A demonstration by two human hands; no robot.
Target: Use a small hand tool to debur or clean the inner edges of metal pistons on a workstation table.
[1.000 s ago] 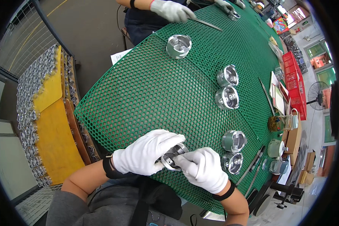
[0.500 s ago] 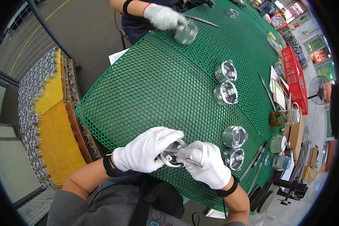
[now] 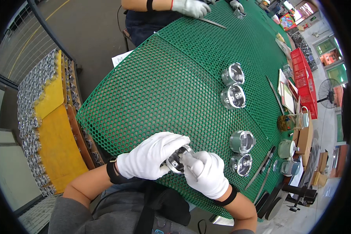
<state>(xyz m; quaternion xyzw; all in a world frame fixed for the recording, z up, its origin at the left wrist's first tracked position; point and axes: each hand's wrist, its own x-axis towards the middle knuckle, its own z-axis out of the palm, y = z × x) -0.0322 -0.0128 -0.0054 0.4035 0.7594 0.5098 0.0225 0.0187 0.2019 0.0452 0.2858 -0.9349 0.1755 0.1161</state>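
Observation:
My left hand point(image 3: 150, 156), in a white glove, is wrapped round a silver metal piston point(image 3: 174, 163) above the mat, its hollow side turned up. Gloved in white too, my right hand point(image 3: 206, 173) is closed on a thin metal hand tool point(image 3: 192, 173), whose far end reaches into the piston's opening; its tip is hidden, and I cannot make out its exact kind. To the right of my hands stand two pistons, a nearer one point(image 3: 241, 164) and one just behind it point(image 3: 242, 142). Farther off are another pair, a piston point(image 3: 233, 96) and its neighbour point(image 3: 234, 74).
Green honeycomb matting point(image 3: 144, 97) covers the table. Across it, a co-worker's gloved hand point(image 3: 191, 7) is by a flat file point(image 3: 212, 22). Long files point(image 3: 261, 167), a glass jar point(image 3: 288, 167) and red crates point(image 3: 304, 82) line the right. At left, a pallet point(image 3: 62, 148) carries many pistons.
My right hand has shifted slightly left and down, turning the tool more upright in the piston. The co-worker's hand has let go of a piston and moved to the file.

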